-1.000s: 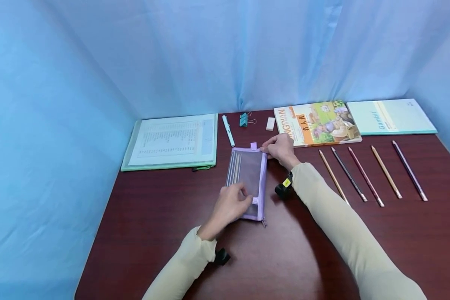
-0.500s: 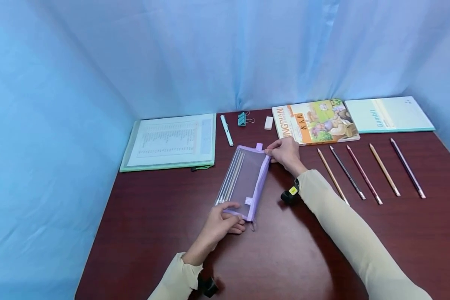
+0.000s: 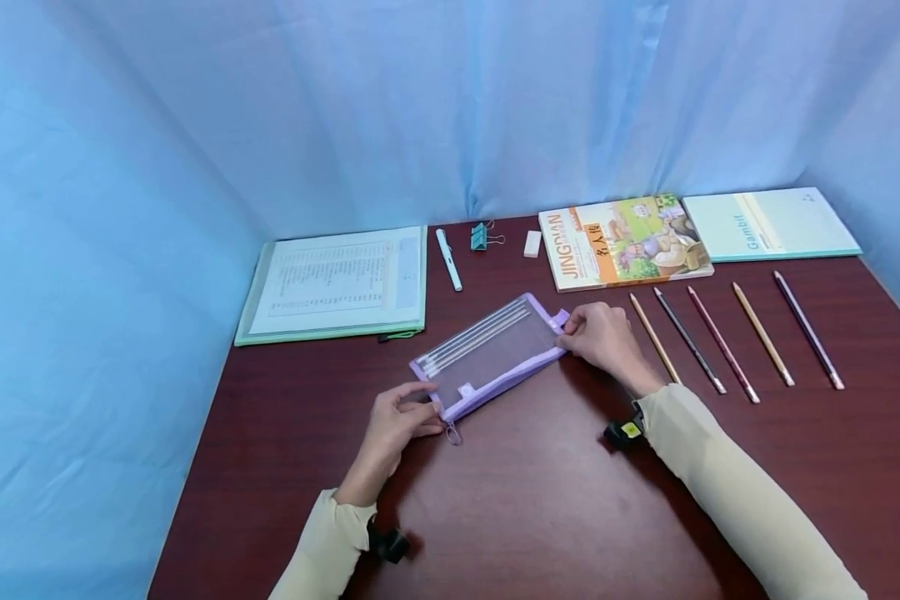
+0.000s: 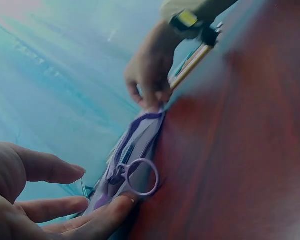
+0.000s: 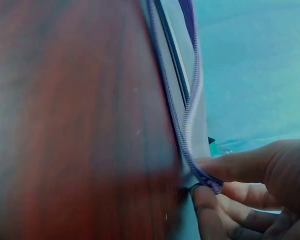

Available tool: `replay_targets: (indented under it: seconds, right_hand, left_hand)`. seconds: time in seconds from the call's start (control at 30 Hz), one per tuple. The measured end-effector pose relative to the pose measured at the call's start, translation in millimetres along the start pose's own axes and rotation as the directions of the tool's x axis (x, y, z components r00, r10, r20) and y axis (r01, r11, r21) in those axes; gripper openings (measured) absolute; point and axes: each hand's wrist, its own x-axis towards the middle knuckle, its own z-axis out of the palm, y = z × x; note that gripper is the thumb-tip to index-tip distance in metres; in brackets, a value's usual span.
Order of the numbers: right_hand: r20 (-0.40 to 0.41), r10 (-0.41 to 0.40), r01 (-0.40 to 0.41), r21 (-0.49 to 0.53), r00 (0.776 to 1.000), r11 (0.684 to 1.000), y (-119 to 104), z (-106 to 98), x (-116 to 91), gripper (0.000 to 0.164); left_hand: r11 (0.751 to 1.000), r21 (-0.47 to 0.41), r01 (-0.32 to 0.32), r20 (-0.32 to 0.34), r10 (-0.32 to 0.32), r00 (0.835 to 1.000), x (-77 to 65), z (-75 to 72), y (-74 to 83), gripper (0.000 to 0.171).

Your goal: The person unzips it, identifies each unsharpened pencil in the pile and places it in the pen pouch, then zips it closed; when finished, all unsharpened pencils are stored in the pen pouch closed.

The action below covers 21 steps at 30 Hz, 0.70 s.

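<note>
A purple-edged mesh pencil pouch (image 3: 506,346) lies slanted on the table, with several slim pencils (image 3: 474,336) showing through its mesh. Its zipper side faces the person; in the right wrist view the zipper (image 5: 192,105) gapes apart. My left hand (image 3: 392,427) holds the pouch's near left end, index finger raised off it, beside the ring-shaped zipper pull (image 4: 142,177). At the opposite end, my right hand (image 3: 606,340) pinches the corner by the small fabric tab (image 3: 560,317) between thumb and fingers.
Several loose pencils (image 3: 722,344) lie in a row at right. Along the back are a document folder (image 3: 333,283), a pale blue pen (image 3: 448,260), a teal binder clip (image 3: 480,237), a white eraser (image 3: 532,244), a picture-covered book (image 3: 626,242) and a pale notebook (image 3: 771,223).
The pouch has turned from nearly upright to slanted, its far end swinging right. My left hand has moved from over the mesh to the near end; my right hand has shifted right and nearer.
</note>
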Motion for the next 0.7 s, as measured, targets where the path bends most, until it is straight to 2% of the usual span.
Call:
replay_targets:
  seconds: [0.1, 0.2, 0.43, 0.6, 0.7]
  right_hand:
    - [-0.003, -0.029, 0.029, -0.084, 1.0, 0.996, 2, -1, -9, 0.022]
    - [0.014, -0.025, 0.027, -0.142, 1.0, 0.989, 2, -2, -16, 0.025]
    - [0.05, 0.029, -0.019, -0.189, 0.998, 0.982, 1, -3, -23, 0.027]
    - [0.077, 0.052, -0.036, -0.2, 0.996, 0.979, 2, -5, -24, 0.029]
    - [0.052, 0.043, -0.03, -0.222, 0.998, 0.975, -1, -8, -27, 0.029]
  left_hand:
    - [1.0, 0.003, 0.004, -0.031, -0.004, 1.0, 12.4, -1.5, 4.4, 0.039]
    - [1.0, 0.001, 0.018, -0.056, -0.018, 0.998, 25.5, -2.6, 9.2, 0.039]
    - [0.999, 0.027, 0.026, -0.09, -0.023, 0.996, 52.9, -3.4, 18.6, 0.041]
    - [0.999, 0.029, 0.023, -0.103, -0.02, 0.994, 61.4, -4.0, 17.1, 0.042]
    - [1.0, 0.023, 0.011, -0.112, -0.008, 0.994, 63.0, -2.6, 15.7, 0.042]
